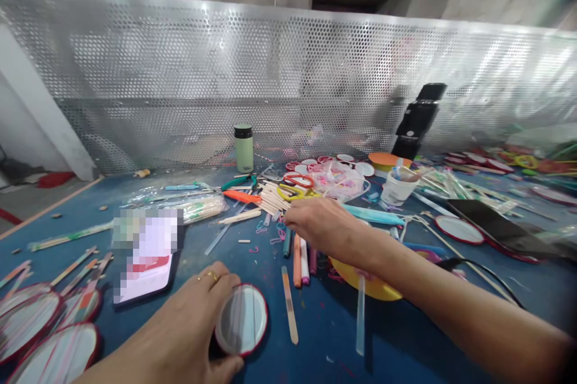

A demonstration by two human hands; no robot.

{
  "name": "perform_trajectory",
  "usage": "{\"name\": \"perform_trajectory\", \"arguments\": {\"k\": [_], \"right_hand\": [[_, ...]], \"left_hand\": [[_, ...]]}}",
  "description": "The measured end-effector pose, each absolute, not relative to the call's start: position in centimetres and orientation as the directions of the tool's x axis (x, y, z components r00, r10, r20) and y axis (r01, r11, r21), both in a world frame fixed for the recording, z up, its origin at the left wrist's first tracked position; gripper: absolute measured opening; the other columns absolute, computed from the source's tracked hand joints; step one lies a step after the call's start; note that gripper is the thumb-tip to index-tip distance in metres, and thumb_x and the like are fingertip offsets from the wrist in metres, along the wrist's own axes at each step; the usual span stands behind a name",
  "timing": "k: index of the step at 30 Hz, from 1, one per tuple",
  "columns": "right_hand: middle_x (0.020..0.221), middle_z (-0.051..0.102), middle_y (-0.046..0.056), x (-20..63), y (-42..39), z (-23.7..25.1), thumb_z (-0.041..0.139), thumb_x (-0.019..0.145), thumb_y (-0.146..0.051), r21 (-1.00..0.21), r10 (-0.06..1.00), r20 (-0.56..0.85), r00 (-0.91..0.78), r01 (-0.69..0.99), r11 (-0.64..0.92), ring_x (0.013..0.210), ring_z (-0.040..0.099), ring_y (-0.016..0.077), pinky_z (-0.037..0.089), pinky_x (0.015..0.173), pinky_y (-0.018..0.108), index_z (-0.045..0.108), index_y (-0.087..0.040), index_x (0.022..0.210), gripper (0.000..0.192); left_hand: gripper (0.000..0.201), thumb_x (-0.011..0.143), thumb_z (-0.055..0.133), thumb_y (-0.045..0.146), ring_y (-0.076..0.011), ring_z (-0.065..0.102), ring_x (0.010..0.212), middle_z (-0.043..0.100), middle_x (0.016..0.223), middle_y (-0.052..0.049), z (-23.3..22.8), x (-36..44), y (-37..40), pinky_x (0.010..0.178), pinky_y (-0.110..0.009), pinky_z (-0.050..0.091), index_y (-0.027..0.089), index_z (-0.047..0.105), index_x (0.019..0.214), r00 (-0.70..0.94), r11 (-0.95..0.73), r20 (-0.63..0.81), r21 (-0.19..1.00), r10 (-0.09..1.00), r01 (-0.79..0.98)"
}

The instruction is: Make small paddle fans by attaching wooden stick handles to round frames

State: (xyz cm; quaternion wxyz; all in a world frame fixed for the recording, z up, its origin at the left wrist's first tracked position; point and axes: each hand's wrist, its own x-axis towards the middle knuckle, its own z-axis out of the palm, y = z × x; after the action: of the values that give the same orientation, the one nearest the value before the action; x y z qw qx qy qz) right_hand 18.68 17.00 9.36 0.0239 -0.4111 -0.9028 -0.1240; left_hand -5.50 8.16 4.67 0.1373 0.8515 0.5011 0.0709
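Note:
My left hand (pixel 198 318), with a ring on one finger, grips the left edge of a round red-rimmed lid (pixel 243 319) with a pale inner face, low over the blue table. My right hand (pixel 315 222) reaches forward over the craft supplies. Its fingers curl down, closed, beside a pile of wooden sticks (pixel 273 199); whatever they hold is hidden. Several markers (pixel 297 261) lie just below it. Between my hands rests a craft stick (pixel 290 306) with an orange band. Under my right forearm are a yellow disc (pixel 383 291) and a clear glue stick (pixel 360 312).
More red-rimmed lids (pixel 49 354) and a phone (pixel 151 258) are at left. A green bottle (pixel 244 149), orange-handled scissors (pixel 300 179) and a white cup (pixel 399 188) stand or lie farther back. A dark phone (pixel 491 225) lies right. Perforated metal panel (pixel 270 71) borders the table.

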Motion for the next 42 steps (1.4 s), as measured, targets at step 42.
{"name": "perform_trajectory", "arguments": {"k": [42], "right_hand": [[0.089,0.075,0.009,20.8,23.5,8.2,0.059,0.079,-0.009,0.158,0.798,-0.059,-0.599,0.784,0.600,0.084,0.066,0.0181,0.039,0.068,0.025,0.078,-0.017,0.088,0.022]], "left_hand": [[0.068,0.064,0.072,0.033,-0.0359,0.063,0.119,0.066,0.130,-0.010,-0.3,-7.7,7.7,0.100,-0.043,0.054,0.027,0.052,0.129,0.474,-0.544,0.307,0.210,0.825,0.812]]}}
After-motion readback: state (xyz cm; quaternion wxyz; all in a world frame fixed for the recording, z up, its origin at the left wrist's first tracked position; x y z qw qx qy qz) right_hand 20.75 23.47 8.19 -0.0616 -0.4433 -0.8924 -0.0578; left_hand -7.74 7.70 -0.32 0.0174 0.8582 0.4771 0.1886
